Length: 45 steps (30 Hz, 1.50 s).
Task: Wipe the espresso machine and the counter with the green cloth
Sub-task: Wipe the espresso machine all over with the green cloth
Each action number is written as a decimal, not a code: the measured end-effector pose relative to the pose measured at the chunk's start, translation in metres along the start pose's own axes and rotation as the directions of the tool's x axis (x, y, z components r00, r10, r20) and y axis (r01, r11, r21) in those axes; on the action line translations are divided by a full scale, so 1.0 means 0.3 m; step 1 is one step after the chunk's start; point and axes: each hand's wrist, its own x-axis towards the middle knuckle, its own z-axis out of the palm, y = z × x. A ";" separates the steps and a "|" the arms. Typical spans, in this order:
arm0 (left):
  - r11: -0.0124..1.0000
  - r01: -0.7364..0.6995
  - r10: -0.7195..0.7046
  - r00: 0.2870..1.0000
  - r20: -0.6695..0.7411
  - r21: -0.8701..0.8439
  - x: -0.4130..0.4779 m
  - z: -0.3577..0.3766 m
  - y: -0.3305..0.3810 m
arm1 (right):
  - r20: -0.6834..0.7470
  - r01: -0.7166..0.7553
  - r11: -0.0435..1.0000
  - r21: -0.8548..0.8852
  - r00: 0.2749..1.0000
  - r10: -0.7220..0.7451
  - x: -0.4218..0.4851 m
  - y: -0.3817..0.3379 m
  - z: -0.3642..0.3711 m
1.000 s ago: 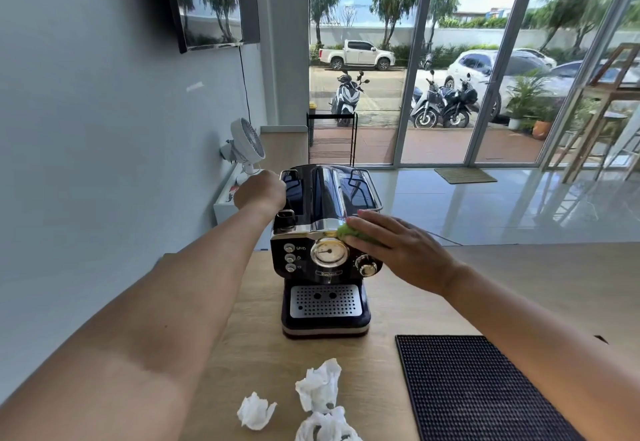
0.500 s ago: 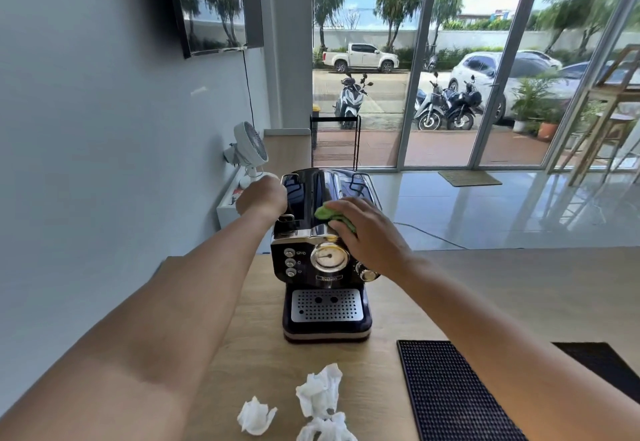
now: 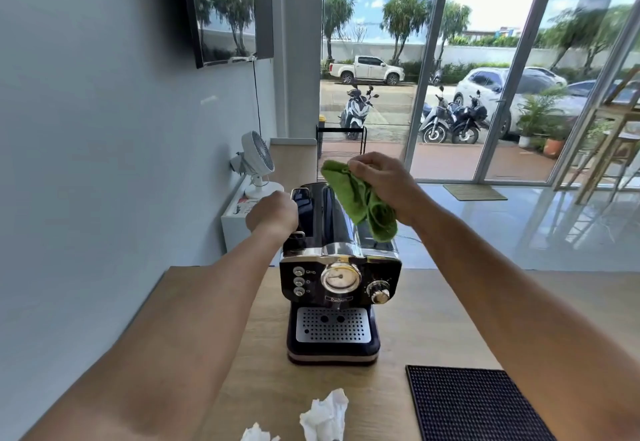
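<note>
Since green cloth (image 3: 362,199) is limp and light, right hand (image 3: 379,180) clamps its bunched top, centre frame; finger state of left hand (image 3: 273,213), against espresso machine (image 3: 341,290), indiscernible.

Two crumpled white tissues (image 3: 325,413) lie at the near edge, with a black rubber mat (image 3: 474,406) to their right. A small white fan (image 3: 259,156) stands at the far left, below a wall screen (image 3: 225,10). Beyond the glass doors (image 3: 512,59) are parked scooters (image 3: 356,111) and a white pickup (image 3: 367,69).

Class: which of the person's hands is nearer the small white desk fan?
Left. The left hand, holding the black espresso machine, is just right of the white desk fan; the right hand holds the green cloth farther right.
</note>
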 end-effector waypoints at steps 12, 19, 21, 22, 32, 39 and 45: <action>0.998 0.005 -0.008 0.999 -0.045 -0.065 0.027 0.025 -0.012 | 0.229 0.123 0.538 -0.834 0.964 0.134 0.196 0.164 0.115; 0.997 0.005 -0.006 1.000 -0.016 -0.076 0.027 0.028 -0.013 | 0.254 0.128 0.621 -0.773 0.960 0.119 0.073 0.097 0.172; 0.997 0.002 -0.002 1.000 -0.008 -0.076 0.028 0.026 -0.013 | 0.252 0.146 0.593 -0.792 0.963 0.099 0.027 0.091 0.190; 0.997 0.003 -0.004 1.000 -0.001 -0.080 0.028 0.026 -0.013 | 0.243 0.142 0.588 -0.797 0.965 0.098 0.004 0.089 0.196; 0.984 0.059 -0.048 0.997 0.068 -0.169 0.009 0.000 -0.012 | 0.298 0.224 0.576 -0.786 0.954 0.035 -0.176 0.070 0.203; 0.982 0.053 -0.035 0.994 0.103 -0.182 -0.012 -0.023 -0.010 | 0.387 0.311 0.498 -0.809 0.920 0.054 -0.276 0.033 0.176; 0.984 0.076 -0.061 0.993 0.097 -0.162 -0.022 -0.020 -0.008 | 0.480 0.172 0.720 -0.672 0.842 0.247 -0.254 -0.154 0.005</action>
